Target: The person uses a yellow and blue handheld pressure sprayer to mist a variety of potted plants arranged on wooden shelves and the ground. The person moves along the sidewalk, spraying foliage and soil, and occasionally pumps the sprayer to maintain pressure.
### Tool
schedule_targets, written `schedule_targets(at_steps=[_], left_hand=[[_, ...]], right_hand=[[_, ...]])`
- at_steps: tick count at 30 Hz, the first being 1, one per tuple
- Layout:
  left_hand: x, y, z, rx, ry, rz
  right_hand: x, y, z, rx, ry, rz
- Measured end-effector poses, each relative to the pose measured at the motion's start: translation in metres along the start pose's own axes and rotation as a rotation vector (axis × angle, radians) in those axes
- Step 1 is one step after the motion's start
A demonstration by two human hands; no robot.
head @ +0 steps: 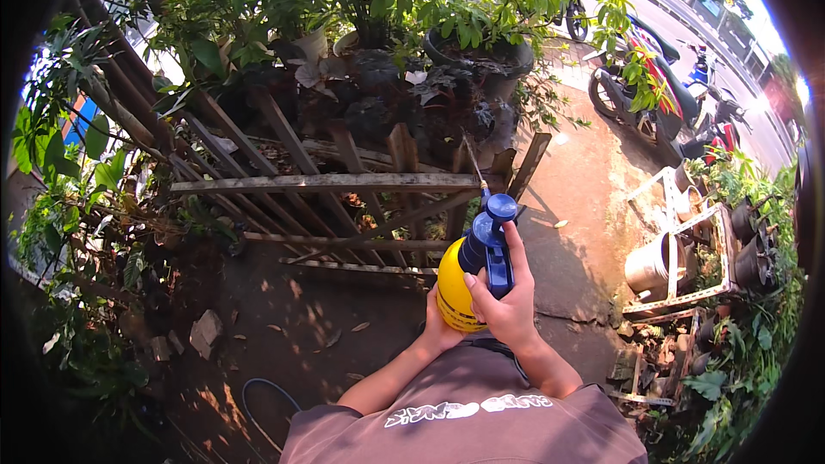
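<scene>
A pump pressure sprayer [456, 290] with a yellow tank and a dark blue head is held upright in front of my chest. Around the handle and trigger side of the head closes my right hand [514, 312], one finger stretched up toward the round pump knob [501, 207]. My left hand [442, 323] cups the lower left of the tank, which hides part of its fingers. The nozzle [484, 188] points away from me, over a wooden slat fence [335, 182]. A thin bright spray leaves it toward the potted plants [480, 61] behind the fence.
Stones [206, 334] and a thin hose [263, 386] lie on the ground at left. To the right, a white metal rack [699, 299] stands beside a bucket [648, 264] and black pots [751, 258]. Parked motorcycles [657, 90] are farther off by the road.
</scene>
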State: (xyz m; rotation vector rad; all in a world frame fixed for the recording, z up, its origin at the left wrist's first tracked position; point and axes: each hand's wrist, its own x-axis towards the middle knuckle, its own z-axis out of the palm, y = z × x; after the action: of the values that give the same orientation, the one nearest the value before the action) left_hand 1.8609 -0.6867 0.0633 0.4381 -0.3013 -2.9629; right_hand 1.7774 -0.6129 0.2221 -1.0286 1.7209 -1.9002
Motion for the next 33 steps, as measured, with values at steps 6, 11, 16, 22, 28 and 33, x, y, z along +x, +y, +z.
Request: schedule_targets(at_steps=[6,11,16,22,28,33], left_hand=[[-0.002,0.013,-0.008,-0.05,-0.016,0.03],[-0.004,0.017,-0.009,-0.053,0.057,-0.009],[-0.008,0.023,-0.019,-0.074,0.043,0.026],[-0.014,0.03,-0.018,-0.045,-0.005,0.184],[-0.017,0.039,-0.005,-0.003,0.004,0.265],[-0.014,0.04,-0.008,-0.053,-0.014,0.184]], right_hand=[[0.004,0.001,0.013,-0.015,-0.011,-0.03],[0.007,-0.008,0.023,0.008,0.027,0.033],[0.008,-0.001,0.029,-0.019,-0.026,-0.007],[0.006,0.001,0.031,-0.007,-0.134,-0.044],[0.01,-0.005,0.033,0.067,-0.124,-0.009],[0.02,-0.022,0.035,0.16,-0.093,0.07]])
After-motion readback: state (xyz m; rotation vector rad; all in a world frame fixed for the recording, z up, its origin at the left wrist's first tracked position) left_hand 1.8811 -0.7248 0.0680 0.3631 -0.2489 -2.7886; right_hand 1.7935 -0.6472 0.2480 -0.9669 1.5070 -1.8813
